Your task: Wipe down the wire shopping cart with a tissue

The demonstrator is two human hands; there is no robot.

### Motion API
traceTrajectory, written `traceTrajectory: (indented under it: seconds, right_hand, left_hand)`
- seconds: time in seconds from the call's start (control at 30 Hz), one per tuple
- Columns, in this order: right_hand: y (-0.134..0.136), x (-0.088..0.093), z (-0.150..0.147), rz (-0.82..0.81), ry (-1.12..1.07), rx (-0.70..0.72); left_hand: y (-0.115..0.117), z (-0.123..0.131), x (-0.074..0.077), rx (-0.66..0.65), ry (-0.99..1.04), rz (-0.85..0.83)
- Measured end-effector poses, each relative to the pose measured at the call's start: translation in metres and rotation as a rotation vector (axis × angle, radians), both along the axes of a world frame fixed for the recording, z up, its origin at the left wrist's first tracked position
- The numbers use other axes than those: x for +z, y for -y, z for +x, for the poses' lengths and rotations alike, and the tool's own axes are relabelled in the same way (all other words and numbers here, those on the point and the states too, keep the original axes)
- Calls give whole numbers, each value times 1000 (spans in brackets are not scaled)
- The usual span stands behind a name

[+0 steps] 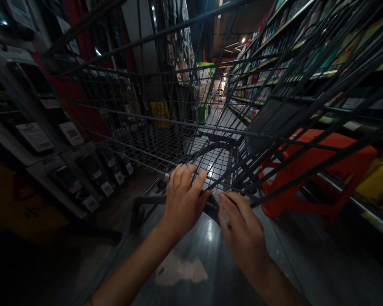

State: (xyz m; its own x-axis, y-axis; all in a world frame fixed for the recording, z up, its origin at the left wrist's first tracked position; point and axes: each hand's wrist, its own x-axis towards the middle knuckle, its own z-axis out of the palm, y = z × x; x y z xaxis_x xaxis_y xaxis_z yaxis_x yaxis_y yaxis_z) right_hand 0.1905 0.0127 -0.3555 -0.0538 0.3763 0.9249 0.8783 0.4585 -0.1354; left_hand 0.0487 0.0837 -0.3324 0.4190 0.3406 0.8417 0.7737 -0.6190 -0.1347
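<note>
A dark wire shopping cart (166, 123) fills the view in front of me, seen from close to its basket's lower edge. My left hand (183, 197) is hooked over that lower edge, its fingers bent over the wires and its thumb pointing toward the right hand. Just beside it, my right hand (244, 225) pinches a crumpled whitish wipe (217, 196) against the bottom rail. Part of the wipe is hidden inside the curled fingers.
An orange plastic stool (319, 165) stands close on the right, beside shelves of packaged goods (258, 72). Boxed goods with labels (35, 136) hang along the left. A pale brown patch (181, 270) lies on the shiny grey floor (140, 272) below my arms.
</note>
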Motion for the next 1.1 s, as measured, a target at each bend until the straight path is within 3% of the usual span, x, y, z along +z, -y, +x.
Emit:
traceTrajectory:
  seconds: [0.6, 0.9, 1.0, 1.1]
  right_hand:
    - [8, -23, 4, -85, -18, 16]
    - [23, -60, 22, -146, -92, 44]
    - [30, -53, 35, -138, -224, 30]
    - [40, -25, 45, -53, -320, -58]
  left_hand:
    - [-2, -2, -1, 36, -45, 68]
    - [-1, -2, 4, 31, -19, -81]
    - [-2, -4, 4, 25, -21, -86]
    - [-2, -5, 2, 42, -17, -72]
